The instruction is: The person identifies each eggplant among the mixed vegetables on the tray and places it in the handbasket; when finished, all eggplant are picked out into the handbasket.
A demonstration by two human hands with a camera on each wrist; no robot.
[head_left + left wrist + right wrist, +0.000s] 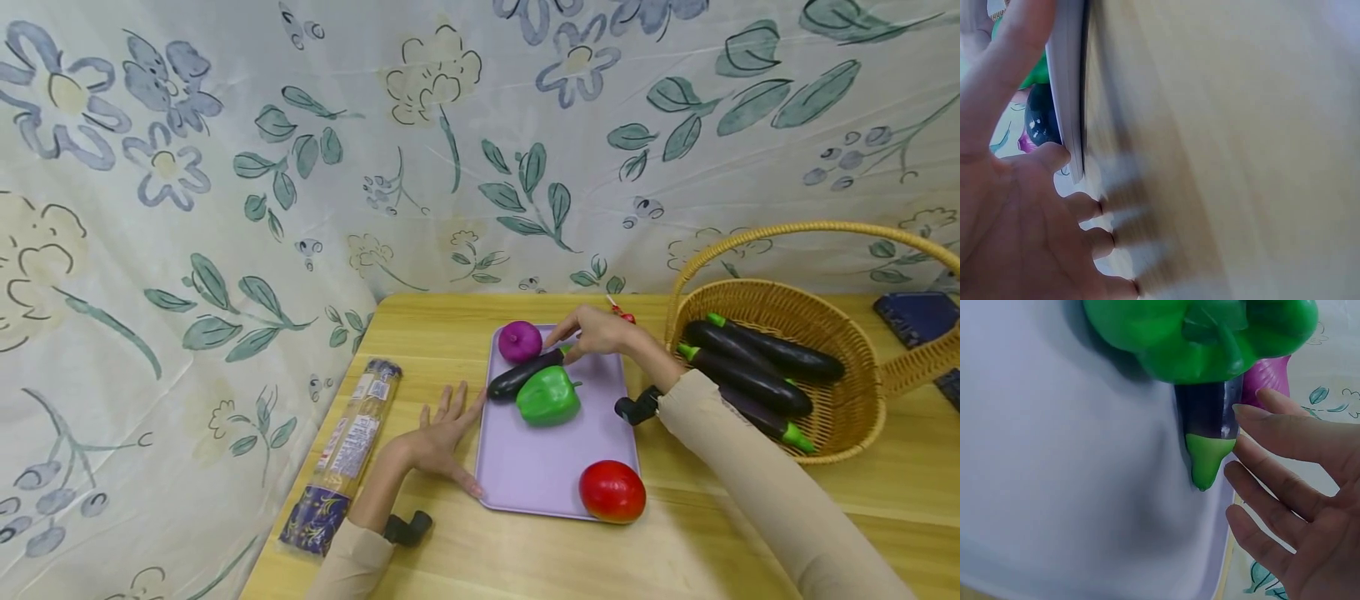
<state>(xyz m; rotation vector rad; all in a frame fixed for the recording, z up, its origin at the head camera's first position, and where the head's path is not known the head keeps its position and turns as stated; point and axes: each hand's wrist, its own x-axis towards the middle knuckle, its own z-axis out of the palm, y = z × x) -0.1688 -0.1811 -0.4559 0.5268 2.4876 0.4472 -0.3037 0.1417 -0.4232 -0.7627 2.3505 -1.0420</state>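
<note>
A light purple tray point(525, 471) lies on the table, bearing an eggplant point(517, 377), a green bell pepper point(549, 397) and a purple onion point(520, 342). At its near right corner sits a red, rounded tomato-like piece point(612, 492). My left hand point(442, 442) is spread on the table, with thumb and forefinger at the tray's left edge. Over the tray's far side, my right hand point(596, 332) is beside the eggplant's green stem end point(1209, 459). Its fingers are loosely bent along one side of the eggplant, not closed round it; whether the fingertips touch, I cannot tell.
A wicker basket point(870, 408) with several eggplants point(750, 382) stands at the right, its tall handle arching up. On the left lies a long clear packet point(352, 442) with a blue patterned end. Behind the tray is a small red item point(624, 315). Floral cloth point(450, 167) hangs behind the table.
</note>
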